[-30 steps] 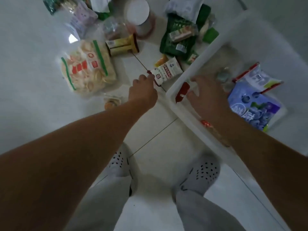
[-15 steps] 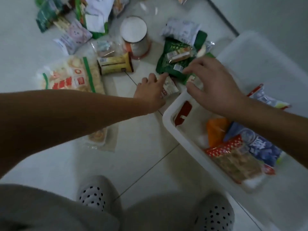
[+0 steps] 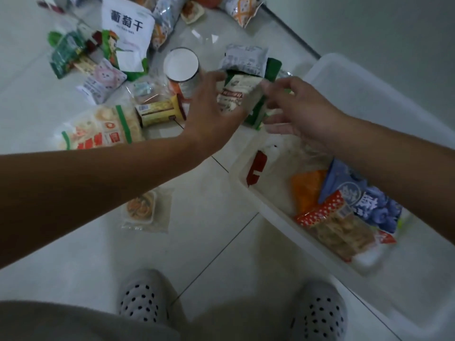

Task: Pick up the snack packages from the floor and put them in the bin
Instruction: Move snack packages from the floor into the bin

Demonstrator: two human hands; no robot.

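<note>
1. White-and-red snack packet (image 3: 236, 94) is up off the floor tiles (image 3: 209, 242), held in our left hand (image 3: 211, 114). The fingers lie over its far end and the thumb sits below, though motion blur softens the exact hold.
2. Its long axis runs away from us, leaning slightly right, above a green packet (image 3: 273, 67) on the floor.
3. Our right hand (image 3: 302, 109) is spread and holds nothing. Its fingertips (image 3: 267, 84) are just beside the packet's right edge, and we cannot tell whether they touch.
4. The white plastic bin (image 3: 246, 178) lies to the right of the packet and nearer us, under the right forearm. We judge the coming move to be a short carry that way, with the right hand the nearer one.
5. In the bin are a blueberry bag (image 3: 364, 198) and an orange packet (image 3: 307, 188). A rice-cracker bag (image 3: 98, 131) and a white-lidded can (image 3: 181, 64) lie on the floor.
</note>
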